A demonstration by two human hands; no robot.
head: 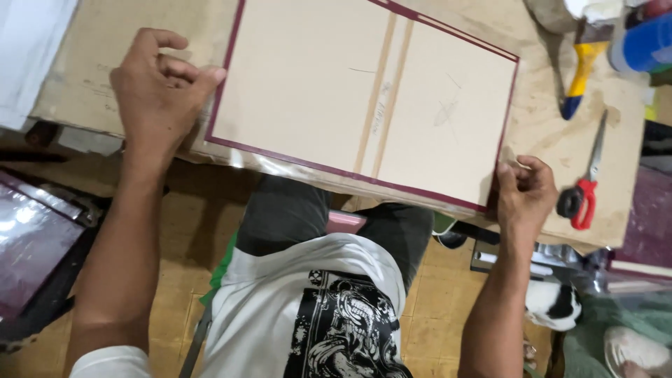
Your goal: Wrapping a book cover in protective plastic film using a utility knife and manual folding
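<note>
Left hand (157,87) fingers curled, pressing cover (364,98) at left corner. Right hand (525,192) pinching cover's near right corner. Scissors (584,185), brush (581,73) right on table (553,133).

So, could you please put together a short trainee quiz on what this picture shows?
1. True or false: the left hand presses the left edge of the cardboard cover.
2. Which tool lies nearest the right hand? A) red-handled scissors B) yellow-handled brush C) blue container
3. What colour is the border around the cover?

Key: 1 true; 2 A; 3 maroon.
</note>
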